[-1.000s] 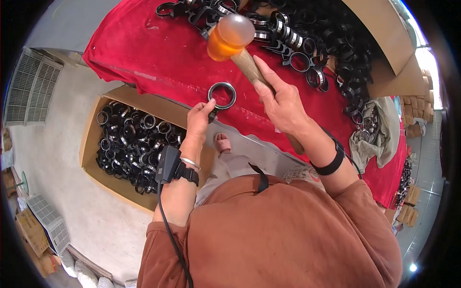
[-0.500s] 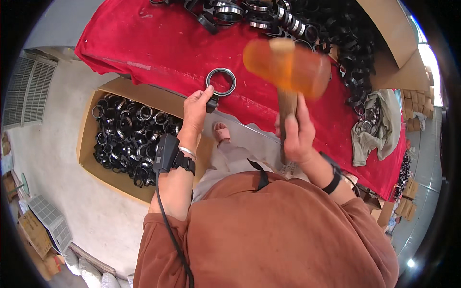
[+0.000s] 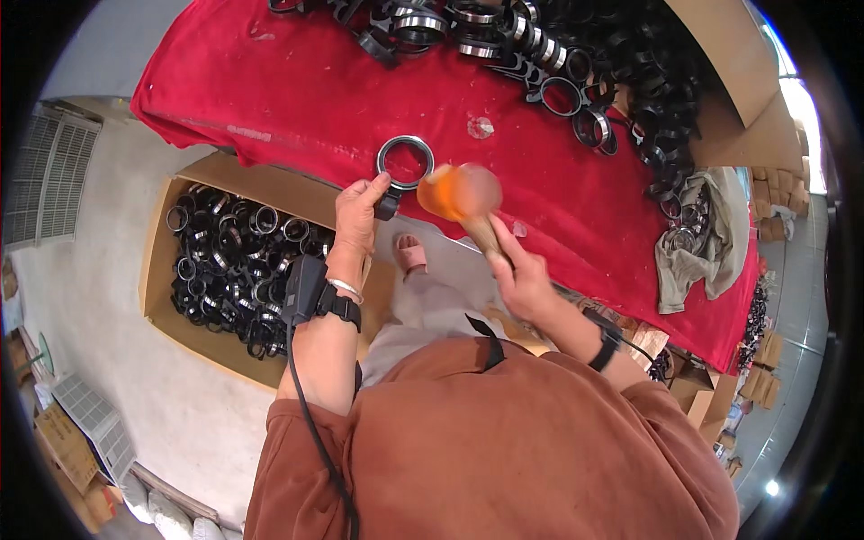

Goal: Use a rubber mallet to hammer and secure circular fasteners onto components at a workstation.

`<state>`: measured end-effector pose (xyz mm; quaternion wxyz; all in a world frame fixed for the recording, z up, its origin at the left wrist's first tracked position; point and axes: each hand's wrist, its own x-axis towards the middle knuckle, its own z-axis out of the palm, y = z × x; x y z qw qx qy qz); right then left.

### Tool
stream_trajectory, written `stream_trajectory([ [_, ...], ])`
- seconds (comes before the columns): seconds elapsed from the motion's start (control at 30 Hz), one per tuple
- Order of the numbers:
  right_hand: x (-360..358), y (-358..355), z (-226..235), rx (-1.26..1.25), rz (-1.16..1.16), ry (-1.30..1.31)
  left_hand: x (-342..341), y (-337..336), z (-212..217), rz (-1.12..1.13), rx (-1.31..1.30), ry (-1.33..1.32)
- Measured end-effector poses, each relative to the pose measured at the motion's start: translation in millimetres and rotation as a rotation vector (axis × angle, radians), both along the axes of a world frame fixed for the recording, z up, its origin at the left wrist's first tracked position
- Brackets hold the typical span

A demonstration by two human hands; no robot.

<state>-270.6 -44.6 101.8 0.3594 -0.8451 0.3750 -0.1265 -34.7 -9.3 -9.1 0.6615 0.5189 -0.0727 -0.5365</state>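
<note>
1. At the left, on the pale floor, an open carton (image 3: 270,184) stands beside the table, holding many black-and-silver rings (image 3: 238,247); its low place near the left forearm seems to suit easy reach.
2. Right of it, the left hand (image 3: 360,216) pinches one ring (image 3: 407,139) at its black tab, over the near edge of the red cloth (image 3: 297,99); this grip apparently keeps fingers off most of the rim.
3. Just right of that ring, the right hand (image 3: 525,283) wraps the wooden handle of an orange mallet (image 3: 459,191), probably gripping behind the head for swing. Whether head and ring touch cannot be told.
4. Far right, a dark heap of ring parts (image 3: 648,99) lies against a cardboard box (image 3: 738,63), perhaps set back to spare working room.
</note>
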Motion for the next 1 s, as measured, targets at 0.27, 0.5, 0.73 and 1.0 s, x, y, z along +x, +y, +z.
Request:
stream_trajectory([
  [0.27,47.3,-26.0,66.7,0.186,-0.106,-0.227,-1.1,5.3,-8.7,0.072,-0.008,0.057],
  [0.5,105.9,-57.9,20.5,0.081,0.116,0.025,3.5,-5.3,-8.5,0.109,-0.036,0.019],
  [0.73,92.7,-48.0,60.0,0.23,-0.058,-0.112,1.7,4.3,-13.8,0.071,-0.009,0.017],
  [1.0,57.6,-30.5,15.2,0.321,-0.096,0.01,12.4,17.7,-9.0,0.023,-0.007,-0.12],
])
